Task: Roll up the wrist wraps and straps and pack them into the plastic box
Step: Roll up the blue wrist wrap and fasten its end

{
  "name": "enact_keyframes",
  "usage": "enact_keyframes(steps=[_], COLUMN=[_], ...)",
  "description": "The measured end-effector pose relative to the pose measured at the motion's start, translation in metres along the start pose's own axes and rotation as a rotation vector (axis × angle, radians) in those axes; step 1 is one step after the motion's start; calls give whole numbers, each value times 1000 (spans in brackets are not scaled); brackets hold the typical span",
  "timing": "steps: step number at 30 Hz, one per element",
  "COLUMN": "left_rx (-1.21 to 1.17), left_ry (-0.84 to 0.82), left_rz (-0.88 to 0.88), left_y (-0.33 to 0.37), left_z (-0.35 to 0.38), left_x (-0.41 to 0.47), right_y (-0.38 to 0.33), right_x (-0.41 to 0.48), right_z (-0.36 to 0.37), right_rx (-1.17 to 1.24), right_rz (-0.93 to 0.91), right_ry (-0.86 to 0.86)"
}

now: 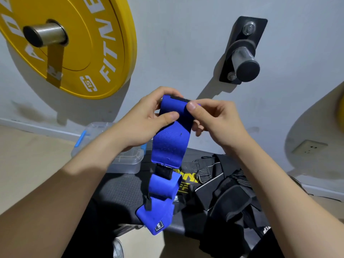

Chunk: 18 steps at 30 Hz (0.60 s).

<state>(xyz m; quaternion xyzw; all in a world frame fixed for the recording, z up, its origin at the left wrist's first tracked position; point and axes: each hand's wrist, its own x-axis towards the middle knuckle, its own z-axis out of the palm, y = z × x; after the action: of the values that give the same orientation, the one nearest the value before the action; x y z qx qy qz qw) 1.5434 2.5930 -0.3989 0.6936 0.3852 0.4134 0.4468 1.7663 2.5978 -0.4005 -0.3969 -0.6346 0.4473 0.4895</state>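
A long blue wrist wrap point(168, 146) hangs in front of me, its top end held up between both hands. My left hand point(147, 116) pinches the top left edge with thumb in front and fingers behind. My right hand point(210, 118) pinches the top right edge the same way. The wrap's lower part, with a black patch, drops in loose folds onto the black bench point(121, 190). A clear plastic box point(128, 161) with blue latches sits on the bench's far left, partly hidden by my left forearm. Black straps and wraps point(229, 192) lie piled on the bench at right.
A yellow weight plate point(89, 43) hangs on a wall peg at upper left. An empty black wall peg point(243, 60) sticks out at upper right. A wall socket point(309, 147) sits low on the right. The light floor lies to the left of the bench.
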Motion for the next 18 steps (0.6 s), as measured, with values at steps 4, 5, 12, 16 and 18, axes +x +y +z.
enact_keyframes(steps=[4,5,12,16,18], left_rx=[-139,-144,-331,-395,-408], left_ry=[-21,-12,4,-13,-32], left_rz=[-150,-151,-198,-200,-200], left_y=[0,1,5,8,10], left_z=[9,10,8,2,2], left_x=[-2,-2,-2,-1,-2], right_y=[-1,-2,-3,7,10], right_x=[1,0,2,3,4], right_z=[-1,-2,-11,-13,-12], right_rx=[-3,1,161,395,471], right_rz=[-36,-41,39,109,152], right_ry=[72,62,-50,-199,-267])
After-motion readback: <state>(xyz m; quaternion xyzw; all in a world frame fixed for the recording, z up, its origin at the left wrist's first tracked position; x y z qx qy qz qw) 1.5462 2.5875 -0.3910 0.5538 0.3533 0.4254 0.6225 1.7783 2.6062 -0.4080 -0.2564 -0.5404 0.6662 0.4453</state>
